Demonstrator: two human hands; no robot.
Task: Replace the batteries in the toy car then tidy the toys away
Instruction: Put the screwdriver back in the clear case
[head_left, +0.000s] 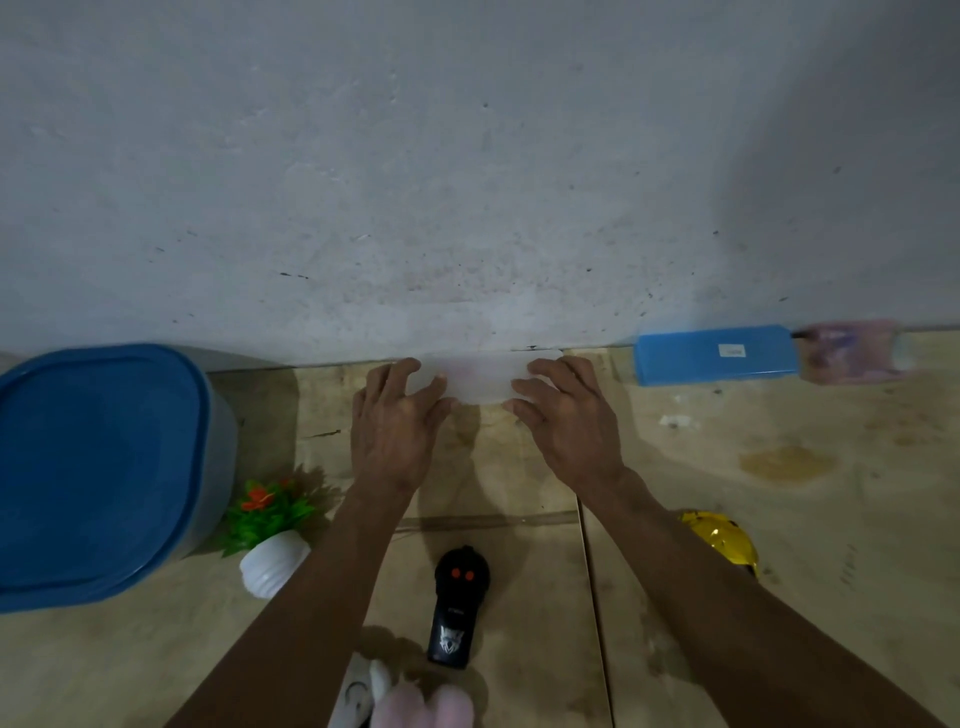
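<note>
Hands are reaching forward together at the 12 o'clock side of the wooden table (727, 493), against the grey wall (467, 156). The left hand (397, 426) is curling its fingers over the left end of a translucent white box (480, 379), and the right hand (569, 421) is curling over its right end; the box is blurred, and how firmly either hand is gripping cannot be told. The box is lying flat where table meets wall. A black remote control (457, 605) with two orange buttons is lying at 6 o'clock, between the forearms, untouched. A gold toy car (722, 540) is showing at 4 o'clock, partly hidden behind the right forearm. At 9 o'clock a large container with a blue lid (98, 467) is standing, with a small artificial plant in a white pot (272, 535) just beside it. A flat blue case (717, 356) is lying at 2 o'clock along the wall, a blurred pinkish item (852, 351) touching its right end. Pale, blurred soft items (415, 701) are sitting at the bottom edge.
</note>
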